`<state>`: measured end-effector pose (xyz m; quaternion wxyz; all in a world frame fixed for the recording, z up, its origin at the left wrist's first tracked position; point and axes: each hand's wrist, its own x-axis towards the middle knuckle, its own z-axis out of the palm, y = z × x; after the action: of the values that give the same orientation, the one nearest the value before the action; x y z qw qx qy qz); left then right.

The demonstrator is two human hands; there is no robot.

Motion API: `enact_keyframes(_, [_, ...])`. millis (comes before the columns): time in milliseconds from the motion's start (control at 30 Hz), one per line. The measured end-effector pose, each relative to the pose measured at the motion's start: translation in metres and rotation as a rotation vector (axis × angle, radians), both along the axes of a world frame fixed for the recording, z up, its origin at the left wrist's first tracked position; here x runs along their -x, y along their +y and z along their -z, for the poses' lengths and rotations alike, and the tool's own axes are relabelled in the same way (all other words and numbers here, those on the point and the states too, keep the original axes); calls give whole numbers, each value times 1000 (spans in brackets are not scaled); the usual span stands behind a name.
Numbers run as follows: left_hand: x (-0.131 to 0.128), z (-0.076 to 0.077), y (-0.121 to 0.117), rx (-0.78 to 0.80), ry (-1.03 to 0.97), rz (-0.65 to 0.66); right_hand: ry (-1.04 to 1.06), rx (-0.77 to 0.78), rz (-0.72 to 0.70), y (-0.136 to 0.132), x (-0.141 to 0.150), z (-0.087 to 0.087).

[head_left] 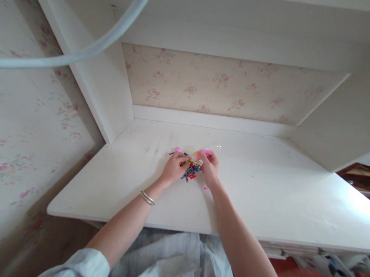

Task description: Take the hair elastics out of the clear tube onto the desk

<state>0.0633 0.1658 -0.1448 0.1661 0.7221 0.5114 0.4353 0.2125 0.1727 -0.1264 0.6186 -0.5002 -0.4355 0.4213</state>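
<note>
On the white desk, a tangled heap of small, shiny pieces (191, 170) in red, blue and yellow lies between my hands. Their exact kind is too small to make out. My left hand (173, 168) is bent around the heap's left side, its fingertips closed on some of the pieces. At the right, my right hand (210, 168) pinches a bright pink piece (207, 152) at the heap's back edge; part of it is hidden by the fingers. A pale pink round thing (177, 149) sits just behind my left hand. One small pink scrap (205, 188) lies below my right wrist.
The white desk (250, 203) has side panels and a low ledge (212, 120) at the back. A shelf (231, 39) hangs overhead. One pale curved tube (99, 46) crosses the upper left. Small clear bits (219, 146) lie behind my right hand.
</note>
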Motion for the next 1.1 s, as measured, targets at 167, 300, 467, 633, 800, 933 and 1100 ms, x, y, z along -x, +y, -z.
enact_keyframes(167, [-3, -6, -5, -17, -29, 87, 253, 101, -214, -3, 1, -4])
enact_keyframes(300, [-8, -9, -12, 23, -36, 150, 277, 106, -445, -11, 6, -9])
enact_keyframes(467, [-11, -8, -15, 123, -64, 187, 175, 125, -548, -14, 7, -7])
enact_keyframes(633, [-11, -9, -13, 117, -56, 207, 152, 148, -535, -11, 5, -4])
enact_keyframes(800, [-9, -14, -9, 26, -6, 218, 190, 78, -404, -9, 3, -5])
enact_keyframes(933, [-6, -16, -10, -51, 8, 217, 221, 75, -287, -3, -2, -2])
enact_keyframes(1100, [-3, -16, -8, -85, 16, 169, 228, 91, -224, 2, -4, 2])
